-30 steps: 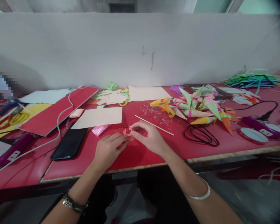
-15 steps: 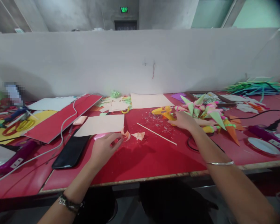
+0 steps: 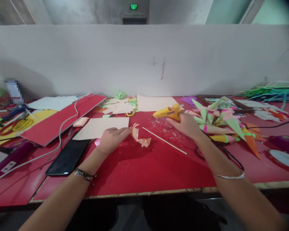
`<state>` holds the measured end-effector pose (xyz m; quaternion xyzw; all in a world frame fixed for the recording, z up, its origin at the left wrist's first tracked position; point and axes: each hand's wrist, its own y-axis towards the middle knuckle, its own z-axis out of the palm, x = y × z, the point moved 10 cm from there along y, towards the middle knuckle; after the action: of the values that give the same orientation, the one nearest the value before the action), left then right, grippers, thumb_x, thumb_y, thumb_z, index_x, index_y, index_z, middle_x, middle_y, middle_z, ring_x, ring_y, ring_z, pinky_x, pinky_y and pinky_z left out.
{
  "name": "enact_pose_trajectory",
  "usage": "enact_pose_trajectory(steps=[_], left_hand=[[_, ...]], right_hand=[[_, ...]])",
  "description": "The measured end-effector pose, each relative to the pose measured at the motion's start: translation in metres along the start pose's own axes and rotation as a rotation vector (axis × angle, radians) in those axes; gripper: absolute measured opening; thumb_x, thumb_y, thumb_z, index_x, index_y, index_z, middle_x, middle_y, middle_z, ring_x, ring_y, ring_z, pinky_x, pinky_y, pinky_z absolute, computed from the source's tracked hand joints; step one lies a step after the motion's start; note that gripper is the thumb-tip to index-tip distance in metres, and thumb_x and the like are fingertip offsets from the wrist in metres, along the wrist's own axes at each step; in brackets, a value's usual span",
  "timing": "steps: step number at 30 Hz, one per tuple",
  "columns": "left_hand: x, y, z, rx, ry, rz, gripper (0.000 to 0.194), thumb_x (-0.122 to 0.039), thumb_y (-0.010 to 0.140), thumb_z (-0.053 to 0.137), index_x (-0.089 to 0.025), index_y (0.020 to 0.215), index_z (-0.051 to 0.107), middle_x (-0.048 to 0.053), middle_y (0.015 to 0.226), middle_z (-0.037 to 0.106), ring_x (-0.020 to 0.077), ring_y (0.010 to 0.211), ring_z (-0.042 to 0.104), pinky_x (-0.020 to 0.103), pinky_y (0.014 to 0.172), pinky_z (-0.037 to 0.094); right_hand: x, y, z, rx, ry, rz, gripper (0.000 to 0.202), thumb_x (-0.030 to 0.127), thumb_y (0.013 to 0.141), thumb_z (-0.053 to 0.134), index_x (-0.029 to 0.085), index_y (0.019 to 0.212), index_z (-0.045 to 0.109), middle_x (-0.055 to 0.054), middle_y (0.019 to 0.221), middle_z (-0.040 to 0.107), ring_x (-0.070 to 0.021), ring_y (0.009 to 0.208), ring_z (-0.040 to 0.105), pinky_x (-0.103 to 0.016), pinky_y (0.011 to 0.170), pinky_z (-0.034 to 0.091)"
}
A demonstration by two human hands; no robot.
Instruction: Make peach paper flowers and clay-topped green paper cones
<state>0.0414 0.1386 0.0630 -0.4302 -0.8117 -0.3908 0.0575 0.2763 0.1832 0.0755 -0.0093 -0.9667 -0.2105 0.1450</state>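
Observation:
A yellow glue gun (image 3: 167,112) is in my right hand (image 3: 186,125), its nozzle pointing left above scattered bits of dried glue. My left hand (image 3: 114,139) pinches a curled strip of peach paper (image 3: 135,131) between thumb and fingers. Just right of those fingers lies a small folded peach paper piece (image 3: 145,141); whether it is joined to the strip I cannot tell. A thin pale stick (image 3: 164,140) rests on the red tabletop (image 3: 144,173) between my hands.
A peach paper sheet (image 3: 104,125) and a black phone (image 3: 67,157) lie on the left, beside a red board (image 3: 65,120). Paper cones in green, pink and orange (image 3: 216,118) are heaped on the right. A white dish (image 3: 284,158) sits near the right edge.
My right hand has lifted the glue gun off the table. My left hand has closed on the curled peach strip and raised it slightly. The view has shifted a little.

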Motion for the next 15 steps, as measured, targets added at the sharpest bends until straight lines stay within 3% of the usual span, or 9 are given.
enact_pose_trajectory(steps=[3,7,15], left_hand=[[-0.002,-0.001,0.003,0.027,-0.03,0.012,0.017,-0.017,0.083,0.041,-0.018,0.093,0.055,0.002,0.088,0.068,0.0107,0.051,0.055,0.023,0.05,0.04],[-0.006,-0.001,0.012,0.123,-0.072,0.014,0.018,-0.015,0.085,0.037,-0.017,0.092,0.053,0.003,0.089,0.066,0.0121,0.059,0.059,0.023,0.053,0.043],[-0.011,-0.001,0.017,0.166,-0.14,0.033,0.015,-0.013,0.084,0.039,-0.016,0.093,0.049,0.003,0.092,0.065,0.0137,0.066,0.061,0.023,0.055,0.045]], right_hand=[[0.02,-0.012,0.003,0.096,0.199,-0.05,0.041,0.05,0.064,0.059,0.015,0.083,0.058,-0.006,0.065,0.06,-0.0192,0.059,0.056,-0.026,0.05,0.037],[0.045,-0.026,0.018,0.257,0.358,-0.135,0.032,0.044,0.062,0.061,0.015,0.077,0.056,0.0,0.056,0.054,-0.0117,0.047,0.047,-0.023,0.043,0.032],[0.055,-0.029,0.028,0.281,0.32,-0.188,0.019,0.029,0.059,0.057,0.015,0.07,0.051,0.003,0.053,0.047,-0.0085,0.044,0.04,-0.022,0.044,0.028]])
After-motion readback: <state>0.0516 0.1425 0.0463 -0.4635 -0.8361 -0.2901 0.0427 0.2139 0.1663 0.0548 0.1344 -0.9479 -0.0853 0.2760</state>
